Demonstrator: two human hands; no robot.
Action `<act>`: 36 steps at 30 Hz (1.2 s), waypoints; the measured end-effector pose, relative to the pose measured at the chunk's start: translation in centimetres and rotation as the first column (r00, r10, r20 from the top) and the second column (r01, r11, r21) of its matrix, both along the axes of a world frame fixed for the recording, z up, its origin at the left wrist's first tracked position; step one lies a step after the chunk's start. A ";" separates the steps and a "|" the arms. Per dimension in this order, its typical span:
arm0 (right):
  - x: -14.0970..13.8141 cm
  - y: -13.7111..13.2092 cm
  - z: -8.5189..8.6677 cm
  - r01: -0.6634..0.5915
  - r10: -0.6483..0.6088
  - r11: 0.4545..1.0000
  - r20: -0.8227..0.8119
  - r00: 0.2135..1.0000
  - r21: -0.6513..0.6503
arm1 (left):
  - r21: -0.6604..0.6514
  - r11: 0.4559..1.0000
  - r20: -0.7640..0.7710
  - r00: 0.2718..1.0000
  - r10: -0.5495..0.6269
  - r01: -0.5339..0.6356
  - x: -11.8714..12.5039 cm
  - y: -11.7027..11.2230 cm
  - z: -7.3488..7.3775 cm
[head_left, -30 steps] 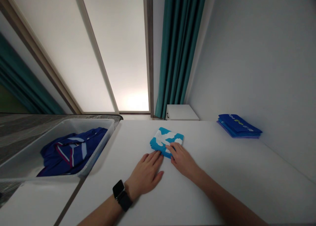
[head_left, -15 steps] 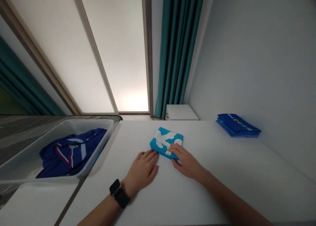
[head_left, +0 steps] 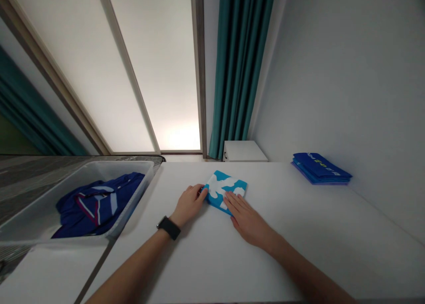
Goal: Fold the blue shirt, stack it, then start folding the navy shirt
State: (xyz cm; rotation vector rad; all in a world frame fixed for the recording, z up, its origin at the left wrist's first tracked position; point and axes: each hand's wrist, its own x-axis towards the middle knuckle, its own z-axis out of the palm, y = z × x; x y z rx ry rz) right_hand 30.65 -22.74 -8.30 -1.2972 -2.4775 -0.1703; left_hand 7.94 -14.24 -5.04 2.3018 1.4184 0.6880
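A folded blue-and-white patterned cloth (head_left: 217, 188) lies flat on the white table, slightly turned. My left hand (head_left: 189, 203), with a black watch on its wrist, pinches its left corner, thumb on top and the other fingers curled at the edge, partly hidden. My right hand (head_left: 247, 219) lies flat on the cloth's lower right part, fingers stretched out and close together, covering that corner.
On the left stands a translucent plastic bin (head_left: 133, 213) with dark blue clothing (head_left: 99, 204) inside. A stack of folded blue items (head_left: 320, 169) lies at the right by the wall. Beyond the table are a white cabinet (head_left: 244, 151) and teal curtains (head_left: 242, 69).
My left hand has gone from lying flat beside the cloth to pinching its left corner, moving slightly up and left. My right hand's fingers have flattened onto the cloth.
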 end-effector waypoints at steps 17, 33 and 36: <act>1.9 0.6 0.7 0.049 -0.055 0.993 -0.056 0.997 -0.107 | -0.143 0.990 0.134 0.991 0.018 0.001 0.4 -0.4 -0.9; -1.6 -0.2 2.7 -0.034 0.038 0.998 -0.068 0.997 0.050 | 0.127 0.983 0.108 0.983 -0.149 0.135 -2.0 2.5 -3.3; -1.7 0.0 2.3 -0.037 0.039 0.999 -0.083 0.996 0.025 | 0.118 0.987 0.114 0.986 -0.125 0.111 -1.5 3.7 -3.2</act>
